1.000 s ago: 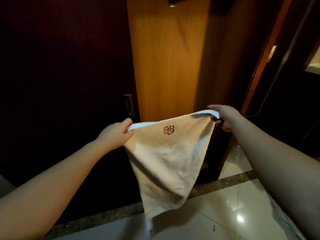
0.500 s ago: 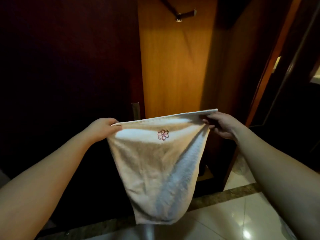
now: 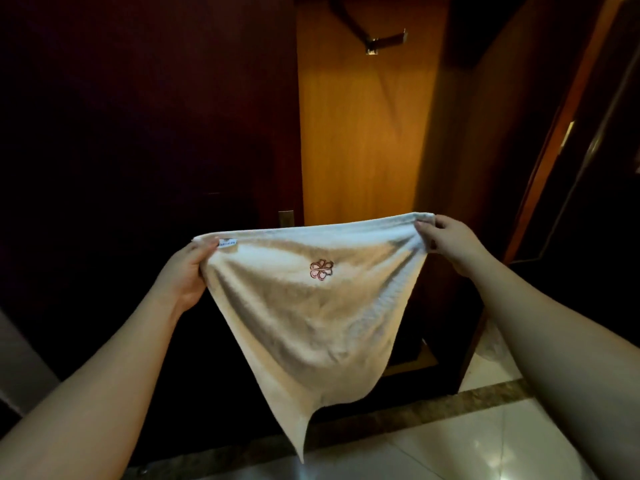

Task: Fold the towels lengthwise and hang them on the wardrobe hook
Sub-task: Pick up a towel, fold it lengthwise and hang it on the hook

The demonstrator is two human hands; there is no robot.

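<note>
A cream towel (image 3: 311, 317) with a small pink flower stitched near its top hangs spread in front of me. My left hand (image 3: 188, 271) pinches its upper left corner, beside a small label. My right hand (image 3: 446, 244) grips the upper right corner. The top edge is pulled nearly straight and the cloth sags to a point low down. A metal hook (image 3: 382, 43) juts from the lit wooden wardrobe panel (image 3: 363, 140), well above the towel and both hands.
A dark wardrobe door (image 3: 145, 133) with a small metal plate (image 3: 286, 218) fills the left. Another dark door with a wooden frame (image 3: 554, 133) stands at the right. Glossy floor tiles (image 3: 467, 445) and a stone strip lie below.
My hands have moved farther apart and stretched the towel's top edge wider. The view has tilted up, bringing the hook into sight. The towel's lower part has swung and opened out.
</note>
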